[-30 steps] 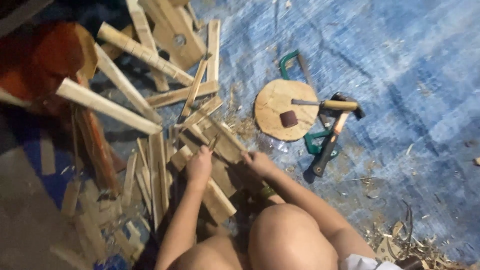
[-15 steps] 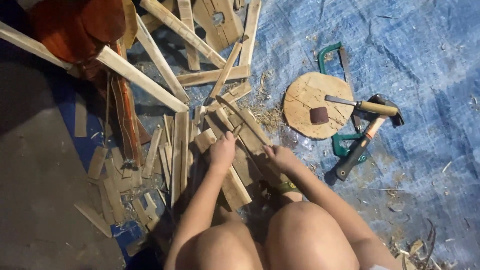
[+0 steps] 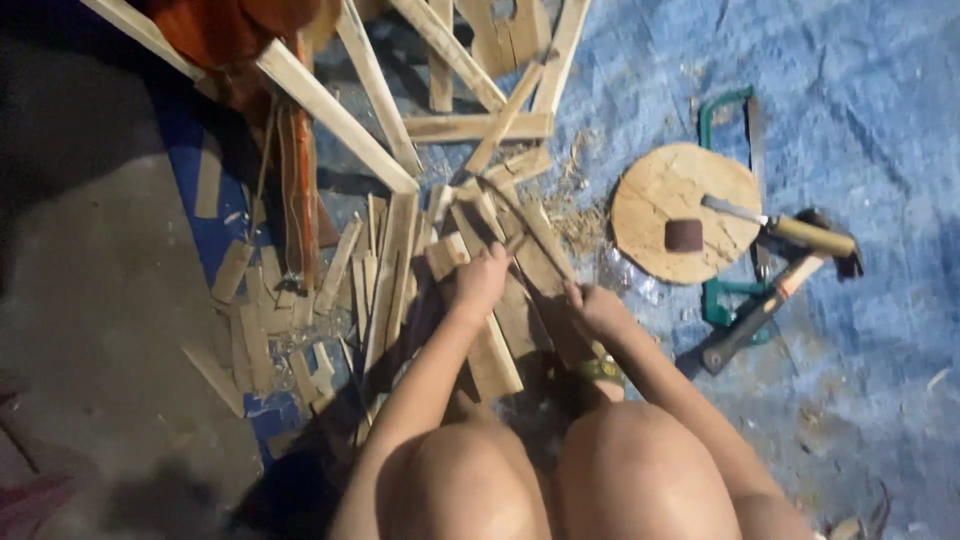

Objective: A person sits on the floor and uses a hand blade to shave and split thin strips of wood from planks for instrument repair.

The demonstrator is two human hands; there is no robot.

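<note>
The left hand (image 3: 482, 283) has its grip clenched on a wooden slat (image 3: 478, 320) in the crowded pile of slats (image 3: 400, 260), and the right hand (image 3: 597, 308) rests on a neighbouring slat (image 3: 545, 275), though I cannot tell if its grip is clenched. Open room lies on the blue tarp (image 3: 880, 100) at the right, past the round wooden block (image 3: 655, 190), hammer (image 3: 770, 300) and green saw (image 3: 735, 110). The fingertips are hidden among the wood, the left floor is dark, and the upper slats are cut off by the frame.
</note>
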